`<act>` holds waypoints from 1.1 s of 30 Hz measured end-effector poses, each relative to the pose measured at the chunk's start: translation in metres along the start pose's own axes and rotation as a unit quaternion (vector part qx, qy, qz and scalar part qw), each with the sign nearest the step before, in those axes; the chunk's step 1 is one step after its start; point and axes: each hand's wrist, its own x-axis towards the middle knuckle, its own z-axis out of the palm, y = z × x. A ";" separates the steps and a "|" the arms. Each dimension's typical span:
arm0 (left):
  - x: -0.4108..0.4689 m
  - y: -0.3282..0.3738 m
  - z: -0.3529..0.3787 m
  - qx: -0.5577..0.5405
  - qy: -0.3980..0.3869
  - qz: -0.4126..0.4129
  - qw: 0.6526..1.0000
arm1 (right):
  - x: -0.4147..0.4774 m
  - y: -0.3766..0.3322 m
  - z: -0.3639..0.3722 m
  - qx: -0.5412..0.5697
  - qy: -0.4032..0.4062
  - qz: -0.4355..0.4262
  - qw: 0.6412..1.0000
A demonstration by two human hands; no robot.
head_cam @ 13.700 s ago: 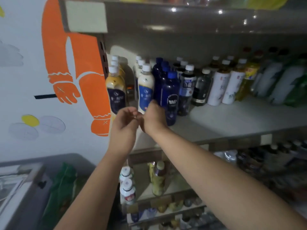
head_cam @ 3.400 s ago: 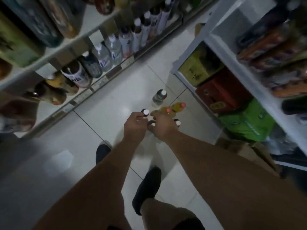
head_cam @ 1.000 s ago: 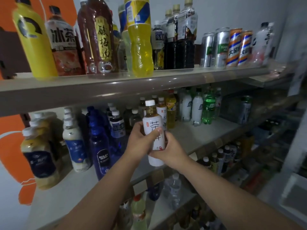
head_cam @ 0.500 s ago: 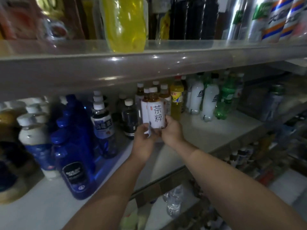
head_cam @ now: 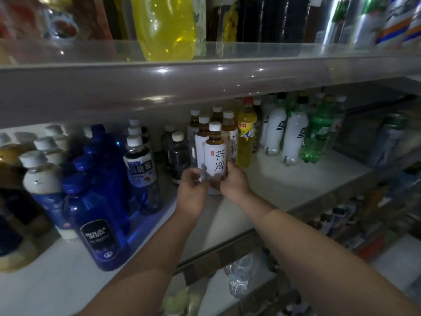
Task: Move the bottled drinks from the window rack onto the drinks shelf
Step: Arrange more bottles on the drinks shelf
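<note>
A tea bottle (head_cam: 215, 153) with a white label, white cap and brown liquid stands upright on the drinks shelf (head_cam: 284, 185), at the front of a row of like tea bottles (head_cam: 231, 133). My left hand (head_cam: 192, 192) grips its lower left side. My right hand (head_cam: 234, 184) grips its lower right side, fingers curled round the base. The bottle's foot is partly hidden between the two hands.
Blue soda bottles (head_cam: 98, 224) and dark tea bottles (head_cam: 141, 165) crowd the shelf to the left. A yellow drink (head_cam: 246, 137), white bottles (head_cam: 293, 137) and green bottles (head_cam: 319, 133) stand to the right. The upper shelf (head_cam: 205, 87) hangs low overhead. A water bottle (head_cam: 241, 274) stands on the shelf below.
The tea bottle has gone from held in the air before the shelf to standing upright in front of the like bottles. Both hands have slid down to its base.
</note>
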 end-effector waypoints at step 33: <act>-0.503 -0.512 0.039 0.156 -0.347 -0.345 0.858 | -0.604 0.489 0.026 -0.259 -0.032 0.459 0.849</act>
